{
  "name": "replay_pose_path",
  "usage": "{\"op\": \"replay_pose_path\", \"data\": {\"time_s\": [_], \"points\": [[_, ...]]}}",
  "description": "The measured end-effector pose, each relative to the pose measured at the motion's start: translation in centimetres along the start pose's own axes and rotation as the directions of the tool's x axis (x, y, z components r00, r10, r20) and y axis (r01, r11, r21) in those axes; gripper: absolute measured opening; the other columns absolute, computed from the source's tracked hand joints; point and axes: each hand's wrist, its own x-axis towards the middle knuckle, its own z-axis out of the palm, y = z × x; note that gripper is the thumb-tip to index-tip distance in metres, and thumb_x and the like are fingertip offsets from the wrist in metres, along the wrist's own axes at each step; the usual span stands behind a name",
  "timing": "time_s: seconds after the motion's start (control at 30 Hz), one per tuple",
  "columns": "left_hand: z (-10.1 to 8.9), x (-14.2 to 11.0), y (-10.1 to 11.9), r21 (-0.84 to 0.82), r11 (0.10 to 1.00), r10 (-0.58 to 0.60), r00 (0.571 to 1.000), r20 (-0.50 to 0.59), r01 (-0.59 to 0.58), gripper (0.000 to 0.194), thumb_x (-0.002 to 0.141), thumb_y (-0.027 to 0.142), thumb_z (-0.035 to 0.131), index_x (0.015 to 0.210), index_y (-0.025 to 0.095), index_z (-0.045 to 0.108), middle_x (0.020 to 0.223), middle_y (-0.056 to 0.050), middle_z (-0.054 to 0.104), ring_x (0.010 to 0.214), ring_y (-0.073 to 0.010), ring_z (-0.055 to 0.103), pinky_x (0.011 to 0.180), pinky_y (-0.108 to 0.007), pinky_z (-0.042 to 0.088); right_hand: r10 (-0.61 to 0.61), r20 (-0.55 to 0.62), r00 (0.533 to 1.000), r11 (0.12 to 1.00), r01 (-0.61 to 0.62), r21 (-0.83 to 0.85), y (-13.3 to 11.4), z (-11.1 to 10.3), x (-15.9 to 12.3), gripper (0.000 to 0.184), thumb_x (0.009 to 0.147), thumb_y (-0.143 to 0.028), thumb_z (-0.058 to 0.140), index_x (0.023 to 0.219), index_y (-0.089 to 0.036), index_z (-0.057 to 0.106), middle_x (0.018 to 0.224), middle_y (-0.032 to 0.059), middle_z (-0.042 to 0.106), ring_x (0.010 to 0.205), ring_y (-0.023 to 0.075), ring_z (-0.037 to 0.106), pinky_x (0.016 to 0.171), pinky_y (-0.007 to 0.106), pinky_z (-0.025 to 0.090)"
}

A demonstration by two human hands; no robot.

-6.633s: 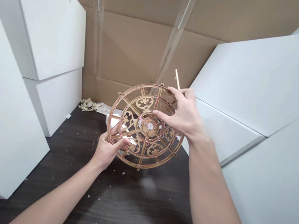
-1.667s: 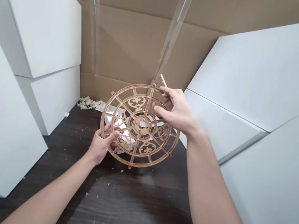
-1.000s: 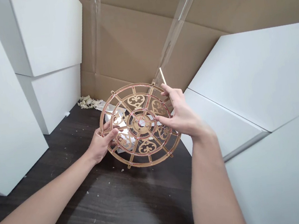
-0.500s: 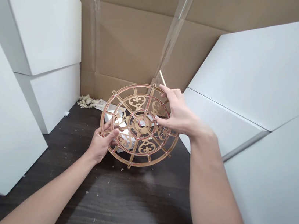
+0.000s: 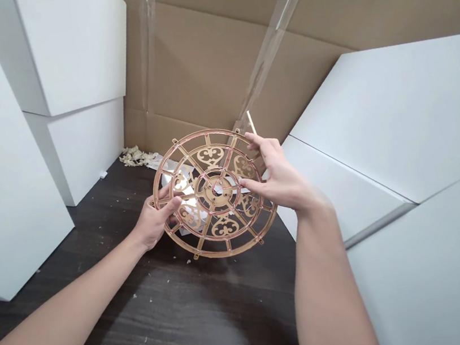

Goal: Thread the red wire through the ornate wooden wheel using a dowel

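A round gold metal frame (image 5: pixel 226 228), with spokes, rings, scroll ornaments and thin reddish wire along its bars, is held upright, facing me. My left hand (image 5: pixel 156 220) grips its left edge, thumb in front and fingers behind. At the right side, my right hand (image 5: pixel 275 174) is closed over the frame. Its thumb presses near the inner ring and its fingers are at the upper right rim. A thin pale stick (image 5: pixel 251 122) points up from behind the right fingers; its lower end is hidden. Small tabs stick out around the rim.
White boxes stand at the left (image 5: pixel 76 51) and right (image 5: pixel 414 112). A tall cardboard wall (image 5: pixel 205 56) with clear tape closes the back. Pale scraps (image 5: pixel 136 156) and crumbs lie on the dark wood-grain surface (image 5: pixel 183 327). White sheet material (image 5: pixel 166 178) shows behind the frame.
My right hand has shifted slightly on the frame, its thumb and fingers moving a little. The frame and my left hand stay almost where they were.
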Motion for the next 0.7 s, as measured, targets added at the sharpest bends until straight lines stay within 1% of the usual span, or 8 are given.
{"op": "replay_pose_path", "data": {"time_s": [0.07, 0.17, 0.3, 0.5, 0.6, 0.7], "points": [[0.06, -0.03, 0.08, -0.001, 1.0, -0.003, 1.0, -0.006, 0.003, 0.085, 0.054, 0.051, 0.102, 0.127, 0.019, 0.073, 0.1, -0.008, 0.074, 0.069, -0.0165, 0.067, 0.056, -0.024, 0.058, -0.007, -0.004, 1.0, 1.0, 0.007, -0.005, -0.03, -0.11, -0.05, 0.087, 0.081, -0.031, 0.069, 0.16, -0.024, 0.031, 0.139, 0.0146, 0.039, 0.132, 0.0366, 0.043, 0.111, 0.056, 0.048], [0.1, -0.06, 0.13, -0.006, 1.0, -0.004, 1.0, -0.009, 0.004, 0.082, 0.058, 0.052, 0.101, 0.127, 0.018, 0.073, 0.097, -0.007, 0.073, 0.068, -0.016, 0.066, 0.057, -0.026, 0.059, -0.024, -0.008, 1.0, 0.999, 0.024, -0.023, -0.03, -0.08, -0.05, 0.088, 0.081, -0.034, 0.069, 0.16, -0.021, 0.031, 0.139, 0.0152, 0.039, 0.133, 0.0366, 0.042, 0.114, 0.057, 0.045], [0.04, -0.01, 0.05, 0.001, 1.0, 0.002, 1.0, -0.002, -0.002, 0.08, 0.061, 0.051, 0.1, 0.128, 0.018, 0.073, 0.096, -0.007, 0.072, 0.065, -0.0145, 0.064, 0.055, -0.025, 0.057, -0.035, -0.007, 0.999, 0.998, 0.035, -0.047, -0.05, -0.03, -0.02, 0.089, 0.081, -0.036, 0.067, 0.161, -0.017, 0.032, 0.137, 0.0159, 0.04, 0.131, 0.0365, 0.042, 0.119, 0.059, 0.04], [0.14, -0.08, 0.04, 0.017, 1.0, 0.009, 1.0, 0.004, -0.009, 0.082, 0.061, 0.053, 0.099, 0.129, 0.018, 0.071, 0.097, -0.008, 0.072, 0.065, -0.0168, 0.065, 0.053, -0.027, 0.059, -0.045, 0.003, 0.999, 0.994, 0.045, -0.103, -0.16, -0.07, 0.05, 0.09, 0.079, -0.032, 0.069, 0.16, -0.023, 0.032, 0.129, 0.0138, 0.042, 0.121, 0.0351, 0.046, 0.111, 0.06, 0.048], [0.27, -0.13, 0.04, 0.013, 1.0, 0.01, 1.0, 0.017, -0.011, 0.082, 0.062, 0.053, 0.099, 0.131, 0.019, 0.07, 0.095, -0.007, 0.072, 0.064, -0.0164, 0.065, 0.051, -0.026, 0.058, -0.051, -0.002, 0.999, 0.989, 0.05, -0.138, -0.09, 0.13, 0.12, 0.089, 0.079, -0.033, 0.069, 0.16, -0.025, 0.031, 0.128, 0.0131, 0.043, 0.121, 0.0356, 0.046, 0.109, 0.06, 0.048], [0.38, -0.19, 0.02, 0.003, 1.0, 0.014, 1.0, 0.017, -0.014, 0.078, 0.062, 0.052, 0.099, 0.127, 0.018, 0.071, 0.091, -0.005, 0.07, 0.063, -0.0152, 0.063, 0.054, -0.028, 0.06, -0.041, -0.009, 0.999, 0.984, 0.039, -0.175, 0.08, 0.55, 0.26, 0.092, 0.076, -0.033, 0.069, 0.16, -0.024, 0.031, 0.13, 0.0141, 0.042, 0.124, 0.0373, 0.043, 0.109, 0.062, 0.047]]}}
